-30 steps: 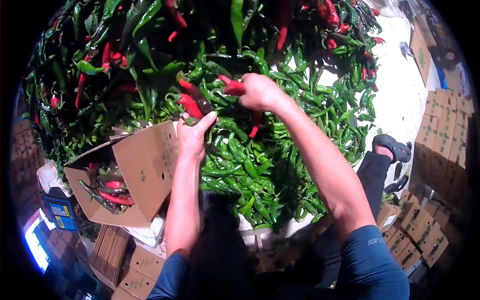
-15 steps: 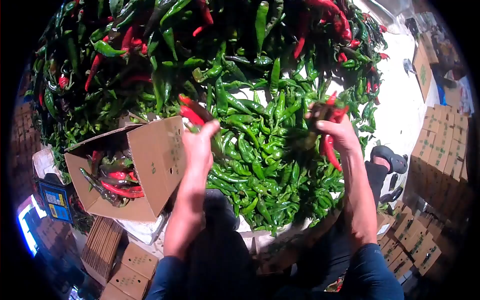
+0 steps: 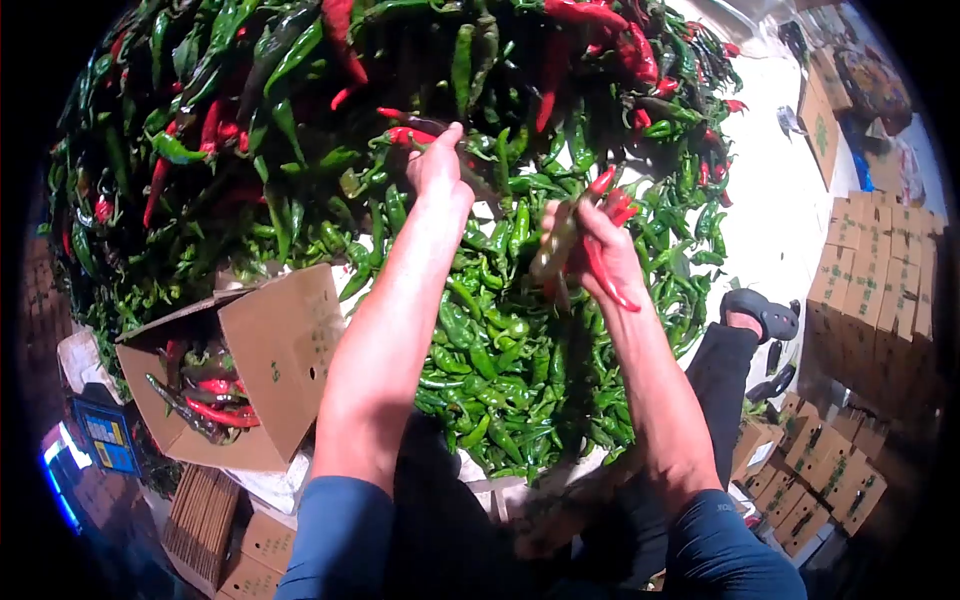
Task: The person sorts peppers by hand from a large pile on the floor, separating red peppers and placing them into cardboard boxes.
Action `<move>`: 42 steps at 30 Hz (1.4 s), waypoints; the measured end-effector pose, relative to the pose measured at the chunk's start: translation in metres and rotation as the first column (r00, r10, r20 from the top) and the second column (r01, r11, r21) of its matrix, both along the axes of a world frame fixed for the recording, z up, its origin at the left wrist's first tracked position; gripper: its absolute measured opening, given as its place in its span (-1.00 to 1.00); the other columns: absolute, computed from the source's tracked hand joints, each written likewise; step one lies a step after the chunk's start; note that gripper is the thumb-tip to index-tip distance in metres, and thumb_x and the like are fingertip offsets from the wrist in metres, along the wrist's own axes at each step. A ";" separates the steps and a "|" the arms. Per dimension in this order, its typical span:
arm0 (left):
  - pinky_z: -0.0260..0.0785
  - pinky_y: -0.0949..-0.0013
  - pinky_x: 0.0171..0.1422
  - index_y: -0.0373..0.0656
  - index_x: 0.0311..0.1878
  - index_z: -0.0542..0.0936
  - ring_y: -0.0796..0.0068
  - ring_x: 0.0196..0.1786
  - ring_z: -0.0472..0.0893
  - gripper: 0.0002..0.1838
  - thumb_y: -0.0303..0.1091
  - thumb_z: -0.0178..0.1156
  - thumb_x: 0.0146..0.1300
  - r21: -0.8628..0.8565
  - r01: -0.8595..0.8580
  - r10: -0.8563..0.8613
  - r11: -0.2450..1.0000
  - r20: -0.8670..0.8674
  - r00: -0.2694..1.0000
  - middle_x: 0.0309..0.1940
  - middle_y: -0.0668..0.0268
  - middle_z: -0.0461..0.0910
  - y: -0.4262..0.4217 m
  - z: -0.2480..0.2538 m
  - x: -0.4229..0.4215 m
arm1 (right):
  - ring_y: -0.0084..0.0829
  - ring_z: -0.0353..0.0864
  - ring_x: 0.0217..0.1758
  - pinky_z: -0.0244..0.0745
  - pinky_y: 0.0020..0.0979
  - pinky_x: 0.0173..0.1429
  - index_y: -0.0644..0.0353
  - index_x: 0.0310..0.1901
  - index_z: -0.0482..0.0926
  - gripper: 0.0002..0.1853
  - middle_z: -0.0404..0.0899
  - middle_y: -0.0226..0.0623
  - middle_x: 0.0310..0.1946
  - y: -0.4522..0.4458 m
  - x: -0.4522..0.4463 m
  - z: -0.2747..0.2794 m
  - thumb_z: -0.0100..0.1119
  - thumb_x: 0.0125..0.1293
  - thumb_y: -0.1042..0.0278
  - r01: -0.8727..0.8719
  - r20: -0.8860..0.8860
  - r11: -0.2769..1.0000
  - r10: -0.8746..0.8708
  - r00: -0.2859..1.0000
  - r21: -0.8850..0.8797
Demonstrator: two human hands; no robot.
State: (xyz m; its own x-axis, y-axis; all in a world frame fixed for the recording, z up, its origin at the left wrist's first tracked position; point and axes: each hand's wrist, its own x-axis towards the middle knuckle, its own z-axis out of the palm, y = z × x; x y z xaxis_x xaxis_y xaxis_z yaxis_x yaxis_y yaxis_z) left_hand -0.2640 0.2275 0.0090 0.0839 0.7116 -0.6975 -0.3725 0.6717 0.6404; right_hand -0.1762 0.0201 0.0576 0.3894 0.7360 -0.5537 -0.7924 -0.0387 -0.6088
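Work surface: a white surface (image 3: pixel 765 170) is left bare mainly at far R; small patches are exposed btwn the green peppers (image 3: pixel 490 350).
Pepper pile: the far side is heaped w/ a mixed pile (image 3: pixel 290 100) of long green, red & dark peppers; the near side is covered by a lower green spread.
L grip: the left hand (image 3: pixel 440 175) is extended over the spread's far part; a red pepper (image 3: pixel 405 136) is held, w/ a dark pepper (image 3: pixel 425 121) alongside.
R grip: the right hand (image 3: pixel 608 255) is raised over the spread; a pepper bunch (image 3: pixel 604 272), red & brownish-green, is held in closed fingers.
Open ctn: an open ctn (image 3: pixel 280 375) is set tilted at L of the spread; red & dark peppers are contained.
Room, R: stacked ctns (image 3: pixel 870 265) are seen beyond the white surface; a dark shoe (image 3: pixel 765 315) is placed near its edge.
Room, L: a blue panel (image 3: pixel 105 437) is positioned beside the open ctn; flattened cardboard (image 3: pixel 200 520) is stacked below.
Markings: green print is carried by the ctns, too small to be read; pale lettering on the R sleeve (image 3: pixel 725 540) can't be fully read; panel text is illegible.
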 end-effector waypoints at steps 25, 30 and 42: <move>0.51 0.18 0.15 -0.31 0.02 0.57 0.26 -0.06 0.67 -0.70 -0.48 0.26 0.22 0.228 0.399 -0.460 0.888 0.442 0.770 -0.15 0.20 0.63 -0.052 0.049 -0.105 | -0.47 0.66 -0.20 0.54 -0.44 -0.02 0.31 -0.07 0.62 -0.64 0.68 -0.34 -0.29 0.044 0.045 0.018 0.41 0.05 0.49 -0.143 0.562 0.987 0.163 0.811 -0.079; 0.54 0.17 0.16 -0.26 0.22 0.46 0.24 -0.07 0.69 -0.50 -0.55 0.27 0.17 0.246 0.430 -0.496 0.868 0.411 0.765 0.04 0.14 0.62 -0.034 0.057 -0.045 | -0.66 0.47 -0.33 0.44 -0.51 -0.18 0.21 -0.20 0.55 -0.74 0.57 -0.54 -0.33 0.054 0.092 0.031 0.41 0.10 0.55 0.013 0.786 0.999 0.024 0.617 -0.041; 0.64 0.17 -0.09 -0.32 -0.14 0.59 0.21 -0.27 0.71 -0.80 -0.57 0.30 0.14 0.177 0.394 -0.426 0.902 0.211 0.880 -0.28 0.15 0.67 0.014 0.033 0.064 | -0.50 0.63 -0.17 0.55 -0.45 -0.04 0.21 0.28 0.33 -0.28 0.63 -0.29 -0.15 0.072 0.157 0.008 0.34 0.02 0.60 0.343 0.950 0.936 -0.032 0.312 -0.081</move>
State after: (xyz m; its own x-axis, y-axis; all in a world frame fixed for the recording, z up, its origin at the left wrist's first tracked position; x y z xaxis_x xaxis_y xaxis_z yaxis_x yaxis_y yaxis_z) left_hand -0.2004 0.2410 0.0421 0.5394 0.6570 -0.5267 -0.2330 0.7175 0.6564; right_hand -0.0187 0.0922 0.0653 0.8644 0.4822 0.1423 0.2790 -0.2247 -0.9336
